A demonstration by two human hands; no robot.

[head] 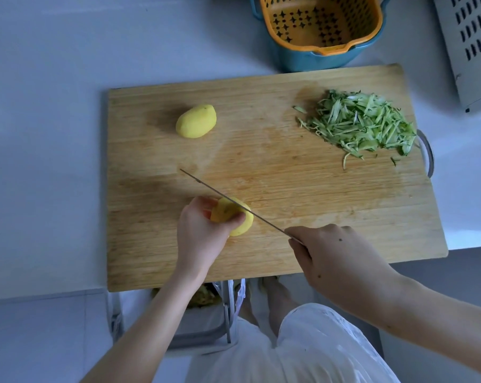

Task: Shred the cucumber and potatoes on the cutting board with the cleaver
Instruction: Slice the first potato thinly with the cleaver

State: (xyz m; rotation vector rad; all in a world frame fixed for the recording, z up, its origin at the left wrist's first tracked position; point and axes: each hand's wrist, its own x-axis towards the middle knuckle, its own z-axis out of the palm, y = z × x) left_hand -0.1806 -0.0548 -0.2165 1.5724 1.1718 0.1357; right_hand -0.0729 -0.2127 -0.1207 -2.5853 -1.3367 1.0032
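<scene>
A wooden cutting board [302,205] lies on the pale counter. My left hand [203,233] grips a peeled yellow potato [243,226] at the board's near left. My right hand [336,261] grips the handle of the cleaver [222,196], seen edge-on, its blade running diagonally up-left across the top of that potato. A second peeled potato [196,121] lies untouched at the far left of the board. A heap of green cucumber shreds [363,123] sits at the board's far right.
An orange strainer basket [278,37] nested in a blue bowl stands just behind the board. A perforated metal object [465,51] lies at the far right. A metal handle [427,153] juts from the board's right end. Below the counter edge sits a bin [203,322].
</scene>
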